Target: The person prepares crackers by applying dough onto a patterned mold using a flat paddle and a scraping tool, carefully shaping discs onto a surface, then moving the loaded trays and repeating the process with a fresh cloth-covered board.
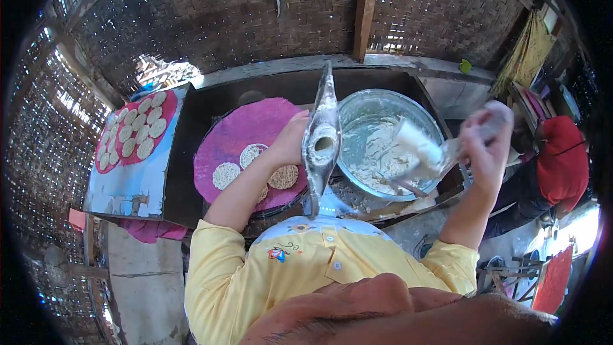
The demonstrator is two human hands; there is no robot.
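Note:
My left hand [291,141] is at the near end of a dough-smeared press [322,139] with a round opening; the press hides its fingers. Beneath that hand, lacy round pieces of pale noodle-like dough [226,176] lie on a round pink cloth [249,124], one of them within a ring. My right hand [486,141], blurred, is raised at the right rim of a wide metal basin [390,98]. It grips a blurred tool [448,155] with a white, dough-covered end [416,143] over the basin. Pale wet dough [383,153] fills the basin's bottom, and a stick [407,187] leans at its near side.
At the left, more lacy rounds [145,148] lie on pink cloths over a pale blue box top [124,196]. A dark wooden tray edge [426,100] surrounds the basin. A woven bamboo wall [239,14] stands behind. Another person in red [562,165] is at the right.

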